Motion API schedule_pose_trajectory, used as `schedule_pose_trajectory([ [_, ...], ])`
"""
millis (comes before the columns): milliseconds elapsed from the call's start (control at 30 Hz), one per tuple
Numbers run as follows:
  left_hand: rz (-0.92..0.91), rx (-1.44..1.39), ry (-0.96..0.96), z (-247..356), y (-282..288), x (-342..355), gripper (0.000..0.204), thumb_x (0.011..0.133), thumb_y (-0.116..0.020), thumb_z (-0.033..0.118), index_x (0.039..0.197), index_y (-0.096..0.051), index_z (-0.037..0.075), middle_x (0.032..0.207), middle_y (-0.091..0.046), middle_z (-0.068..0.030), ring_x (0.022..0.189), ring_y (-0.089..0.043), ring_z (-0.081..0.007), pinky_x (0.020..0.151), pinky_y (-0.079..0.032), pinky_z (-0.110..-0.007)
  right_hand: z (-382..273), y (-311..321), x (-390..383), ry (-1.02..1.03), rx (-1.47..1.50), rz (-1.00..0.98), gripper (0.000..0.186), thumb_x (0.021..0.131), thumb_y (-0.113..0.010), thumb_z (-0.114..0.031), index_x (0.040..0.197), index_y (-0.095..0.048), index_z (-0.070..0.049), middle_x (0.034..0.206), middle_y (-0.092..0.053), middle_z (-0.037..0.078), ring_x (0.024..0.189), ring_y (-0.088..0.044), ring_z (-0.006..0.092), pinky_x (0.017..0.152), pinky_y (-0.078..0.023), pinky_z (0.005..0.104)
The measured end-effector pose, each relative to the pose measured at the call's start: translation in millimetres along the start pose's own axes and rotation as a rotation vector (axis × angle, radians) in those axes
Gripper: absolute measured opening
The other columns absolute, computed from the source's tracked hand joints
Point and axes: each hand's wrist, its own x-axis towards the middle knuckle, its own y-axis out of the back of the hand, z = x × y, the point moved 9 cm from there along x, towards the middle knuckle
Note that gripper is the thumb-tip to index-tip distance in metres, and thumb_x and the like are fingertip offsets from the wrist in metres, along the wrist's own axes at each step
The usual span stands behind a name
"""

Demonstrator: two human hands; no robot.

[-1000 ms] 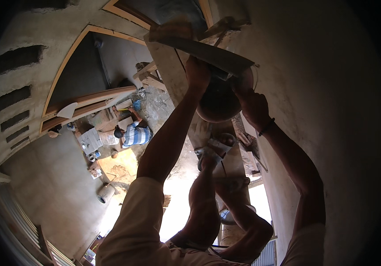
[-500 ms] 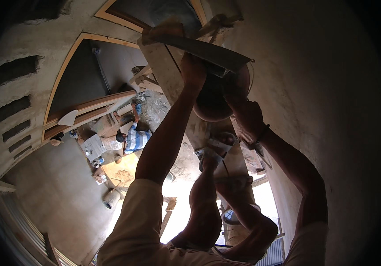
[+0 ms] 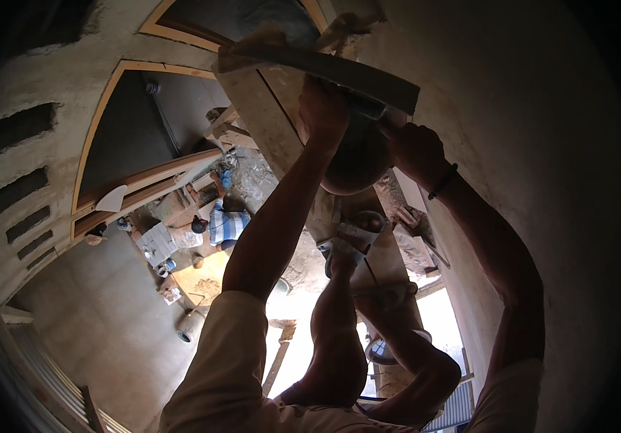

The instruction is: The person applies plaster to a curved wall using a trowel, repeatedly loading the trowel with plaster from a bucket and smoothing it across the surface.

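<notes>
My left hand (image 3: pixel 323 112) is closed under a long, flat plastering float (image 3: pixel 354 76), which is held out at a slant. Its fingers are partly hidden behind the board. Close to the float's right end, my right hand (image 3: pixel 420 153) is wrapped round a short tool handle (image 3: pixel 393 121); the rest of that tool is in shadow, and I cannot make out its blade. Just below both hands, a dark round basin (image 3: pixel 357 169) rests on the planks; its contents are too dark to tell.
I stand on raised planks (image 3: pixel 249 108), my feet (image 3: pixel 346 249) behind the basin. A plastered wall (image 3: pixel 491 166) runs close on the right. Wooden-framed openings (image 3: pixel 126 65) are at left. Far below, a person in a striped shirt (image 3: pixel 227 225) works beside buckets.
My right hand has risen from the basin's right side and moved right, toward the float's end. The float's face has turned, and my left hand has shifted slightly right with it.
</notes>
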Motion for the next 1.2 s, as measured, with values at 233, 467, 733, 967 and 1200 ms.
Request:
schedule_pose_trajectory([
  [233,-0.002,-0.086,0.011,4,-1,-13,0.031,0.091,-0.047,0.027,0.1,-0.06,0.0,0.092,-0.066,-0.0208,0.093,-0.063,-0.0381,0.077,-0.048,-0.045,32,-12,4,0.13,-0.045,-0.014,0.029,0.081,-0.059,-0.02,0.109,-0.063,-0.023,0.082,-0.063,0.011,0.079,-0.065,0.0265,0.064,-0.054,0.0413],
  [467,-0.009,-0.09,-0.094,13,-21,-37,0.03,0.084,-0.061,0.027,0.097,-0.061,0.0,0.088,-0.067,-0.0192,0.09,-0.065,-0.0363,0.076,-0.05,-0.04,77,-42,-10,0.109,0.361,-0.14,0.045,0.065,-0.073,-0.021,0.106,-0.061,-0.005,0.089,-0.065,0.014,0.079,-0.064,0.0284,0.07,-0.054,0.038],
  [733,0.041,-0.057,-0.062,3,-10,-24,0.019,0.084,-0.058,0.013,0.094,-0.064,-0.003,0.084,-0.068,-0.0183,0.085,-0.067,-0.0326,0.071,-0.051,-0.039,62,-117,-18,-0.068,1.171,-0.389,0.059,0.068,-0.067,-0.008,0.126,-0.056,-0.008,0.066,-0.056,0.008,0.05,-0.05,0.0128,0.047,-0.043,0.0273],
  [967,0.124,-0.218,-0.067,-10,5,-3,0.017,0.086,-0.057,0.009,0.093,-0.063,-0.005,0.086,-0.068,-0.0185,0.081,-0.067,-0.0266,0.069,-0.051,-0.035,33,-160,-44,-0.291,1.629,-0.627,0.067,0.073,-0.066,-0.005,0.136,-0.045,-0.005,0.064,-0.052,0.002,0.045,-0.042,0.0066,0.041,-0.036,0.0217],
  [1200,0.154,-0.284,-0.089,-77,51,25,0.015,0.083,-0.06,0.012,0.091,-0.064,0.0,0.09,-0.065,-0.0154,0.084,-0.064,-0.0241,0.071,-0.051,-0.034,-2,-147,-32,-0.251,1.672,-0.547,0.061,0.074,-0.059,0.0,0.133,-0.046,0.0,0.073,-0.056,0.004,0.044,-0.042,0.006,0.039,-0.035,0.0212],
])
